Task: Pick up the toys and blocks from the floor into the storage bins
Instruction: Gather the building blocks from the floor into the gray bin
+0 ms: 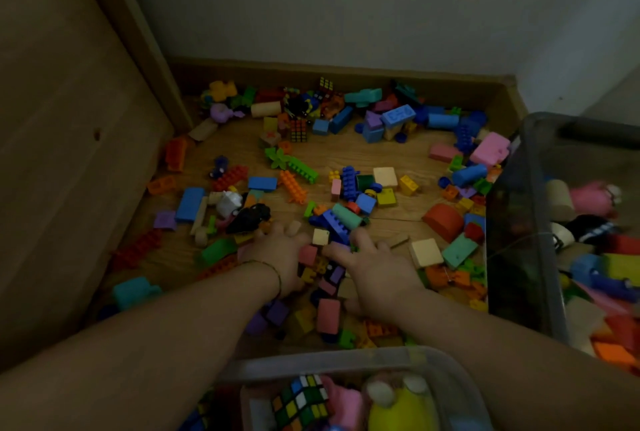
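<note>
- Left hand [277, 257]: palm down on the heap of blocks [327, 316] just ahead of the near bin. Its fingers [277, 228] are apart and fairly straight, and clasp nothing that I can make out. A thin bracelet [273, 271] sits at the wrist.
- Right hand [379, 271]: palm down on the same heap, just beside the left. The fingers are splayed and touch blocks, with none plainly pinched.
- Near bin [346, 356]: at the lower edge, partly filled. It holds a puzzle cube [299, 399], a yellow toy [398, 410] and some pink pieces.
- Right bin [538, 188]: at the right edge, stocked with mixed blocks and soft toys. The fill level is hard to judge in the dim light.
- Floor [363, 150]: heavily littered.
  - A band of pieces lies along the far skirting, among them a blue block [398, 115] and a small cube [298, 130].
  - A loose scatter covers the middle.
  - A red arch block [443, 221] lies near the right bin.
  - A black toy [249, 219] lies just beyond my left hand.
- Progress, as I judge it: both bins hold stock, so the work is under way, but the larger share seems to remain on the floor. I put it at well short of half done.
- Step in hand, as I judge it: raking together a double handful from the nearest heap, to go into a bin.
</note>
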